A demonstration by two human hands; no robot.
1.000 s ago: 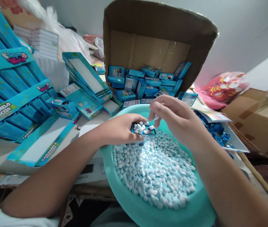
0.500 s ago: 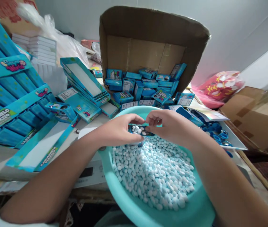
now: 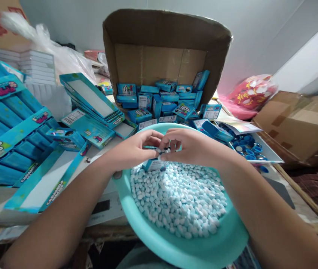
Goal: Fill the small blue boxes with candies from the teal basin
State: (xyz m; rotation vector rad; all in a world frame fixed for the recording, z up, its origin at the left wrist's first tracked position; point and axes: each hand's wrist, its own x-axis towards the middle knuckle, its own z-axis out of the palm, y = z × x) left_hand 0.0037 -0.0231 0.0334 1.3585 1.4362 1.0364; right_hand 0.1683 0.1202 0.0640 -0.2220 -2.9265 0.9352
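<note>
Over the far half of a turquoise basin [image 3: 144,233], both hands meet at a small blue candy box [image 3: 153,164]. White and pale blue candies show at its open top. My left hand [image 3: 132,151] is closed around the box from the left. The fingers of my right hand [image 3: 189,147] are pinched at the box's top edge, partly covering it. Loose pale blue and white candies [image 3: 181,201] fill much of the basin beneath.
Behind the basin, a tipped cardboard carton [image 3: 161,59] holds several filled-looking blue boxes. Blue display trays [image 3: 88,89] and a stacked display [image 3: 13,127] stand left. On the right lie a white tray of round blue pieces [image 3: 248,147], a red bag [image 3: 253,91] and a brown carton [image 3: 296,123].
The candy box is tipped more upright, its printed side now facing me. My right fingers have moved left, closer to my left hand. The whole view has shifted slightly.
</note>
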